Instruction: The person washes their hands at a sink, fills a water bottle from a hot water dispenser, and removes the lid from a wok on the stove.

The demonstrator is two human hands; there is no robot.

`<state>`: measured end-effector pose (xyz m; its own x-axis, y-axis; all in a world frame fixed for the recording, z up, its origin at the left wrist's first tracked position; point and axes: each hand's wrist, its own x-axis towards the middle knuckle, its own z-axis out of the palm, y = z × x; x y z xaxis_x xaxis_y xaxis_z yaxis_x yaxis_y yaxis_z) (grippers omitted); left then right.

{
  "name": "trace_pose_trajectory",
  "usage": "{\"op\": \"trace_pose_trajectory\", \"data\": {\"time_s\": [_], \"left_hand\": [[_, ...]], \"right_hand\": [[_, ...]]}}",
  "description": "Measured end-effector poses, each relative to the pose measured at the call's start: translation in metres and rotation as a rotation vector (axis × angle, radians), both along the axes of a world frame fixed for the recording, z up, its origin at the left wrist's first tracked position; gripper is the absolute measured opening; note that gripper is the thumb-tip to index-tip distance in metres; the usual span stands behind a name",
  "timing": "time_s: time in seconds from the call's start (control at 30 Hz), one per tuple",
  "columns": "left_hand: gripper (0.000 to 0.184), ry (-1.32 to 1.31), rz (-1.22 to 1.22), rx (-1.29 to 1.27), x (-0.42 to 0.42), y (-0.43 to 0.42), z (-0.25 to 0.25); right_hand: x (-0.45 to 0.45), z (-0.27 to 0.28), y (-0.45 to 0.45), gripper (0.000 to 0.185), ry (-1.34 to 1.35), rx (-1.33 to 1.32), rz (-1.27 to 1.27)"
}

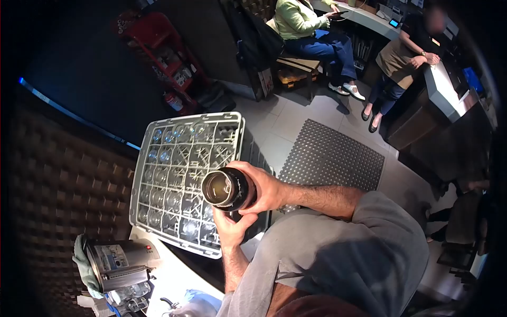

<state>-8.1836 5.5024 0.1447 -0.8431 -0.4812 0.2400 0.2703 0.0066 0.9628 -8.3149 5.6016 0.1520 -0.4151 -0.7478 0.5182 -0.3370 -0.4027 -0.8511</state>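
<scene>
Container (pixel 244 189): dark and cylindrical, its open round mouth turned up toward the camera, a yellowish tint showing inside; it is held over the right part of the glass rack.
Rack edges: the pale rim (pixel 195 116) frames a tilted rectangle. The container and both hands cover part of its right side, so that stretch of the edge is hidden.
Rack cells: clear glasses (pixel 174 201) stand in many of the square compartments, mostly toward the left and the upper part.
Room to the right: tiled floor (pixel 261 119) lies between the rack's upper right corner and a perforated dark mat (pixel 332 158); the mat reaches close to the right forearm.
Room to the left: a woven-textured wall (pixel 74 174) runs beside the rack, leaving a narrow gap.
Near side: a white counter (pixel 163 285) meets the rack's lower edge, with a metal canister (pixel 129 256) and a green cloth (pixel 80 261) on it.
Right hand (pixel 266 187): comes in from the right with the forearm nearly level, fingers curled together around the container's side.
Left hand (pixel 231 227): rises from below, wrist under the palm, thumb and forefinger parted and cupping the container's lower side; its other fingers cannot be made out.
Beyond: a seated person (pixel 301 24) and a standing person (pixel 404 58), both well apart from the hands.
</scene>
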Motion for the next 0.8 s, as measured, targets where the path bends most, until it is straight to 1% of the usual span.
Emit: {"op": "trace_pose_trajectory", "data": {"time_s": [0.03,0.07,0.1,0.13,0.2,0.23,0.3,0.33,0.37,0.43,0.5,0.57,0.63,0.67,0.7,0.73,0.77,0.8], "left_hand": [[0.080,-0.017,-0.094,0.105,-0.021,0.010,0.007],[0.075,-0.054,-0.132,0.165,-0.039,0.017,0.012],[0.075,-0.051,-0.124,0.183,-0.055,0.024,0.010],[0.074,-0.082,-0.115,0.153,-0.070,0.030,0.008],[0.073,-0.126,-0.102,0.132,-0.096,0.040,0.000],[0.077,-0.158,-0.107,0.107,-0.111,0.043,0.003],[0.082,-0.105,-0.086,0.005,-0.139,0.046,-0.006],[0.085,-0.018,-0.074,-0.051,-0.158,0.048,0.001],[0.083,0.029,-0.053,-0.085,-0.173,0.048,0.001],[0.080,0.068,-0.012,-0.111,-0.198,0.044,-0.006],[0.075,-0.003,-0.008,-0.020,-0.217,0.039,-0.008],[0.076,0.003,-0.012,-0.046,-0.241,0.026,-0.010],[0.077,0.067,-0.013,-0.011,-0.267,0.010,-0.015],[0.079,0.050,0.016,-0.005,-0.279,0.003,-0.021],[0.083,0.094,0.047,0.043,-0.293,-0.004,-0.029],[0.084,0.074,0.063,0.023,-0.307,-0.014,-0.031],[0.086,0.051,0.079,0.006,-0.320,-0.023,-0.031],[0.088,-0.021,0.108,0.025,-0.331,-0.028,-0.028]], "right_hand": [[-0.016,0.004,0.011,0.092,0.033,0.021,-0.011],[-0.032,0.004,0.019,0.090,0.045,0.022,-0.015],[-0.047,0.003,0.027,0.088,0.056,0.025,-0.016],[-0.060,0.002,0.034,0.088,0.057,0.042,-0.003],[-0.086,0.002,0.046,0.085,0.206,0.066,-0.064],[-0.096,0.000,0.050,0.080,0.172,0.066,-0.091],[-0.121,0.005,0.056,0.077,0.229,0.068,-0.107],[-0.133,0.006,0.058,0.076,0.229,0.082,-0.113],[-0.145,0.002,0.056,0.077,0.263,0.065,-0.133],[-0.169,0.000,0.053,0.077,0.311,0.075,-0.166],[-0.190,0.002,0.046,0.077,0.325,0.097,-0.147],[-0.213,0.001,0.036,0.077,0.380,0.186,-0.189],[-0.240,-0.001,0.019,0.078,0.418,0.178,-0.160],[-0.253,-0.001,0.011,0.078,0.410,0.211,-0.146],[-0.267,0.001,0.003,0.077,0.406,0.246,-0.132],[-0.282,0.003,-0.005,0.080,0.366,0.313,-0.095],[-0.298,0.006,-0.011,0.080,0.375,0.314,-0.076],[-0.315,0.008,-0.016,0.083,0.367,0.382,-0.037]]}}
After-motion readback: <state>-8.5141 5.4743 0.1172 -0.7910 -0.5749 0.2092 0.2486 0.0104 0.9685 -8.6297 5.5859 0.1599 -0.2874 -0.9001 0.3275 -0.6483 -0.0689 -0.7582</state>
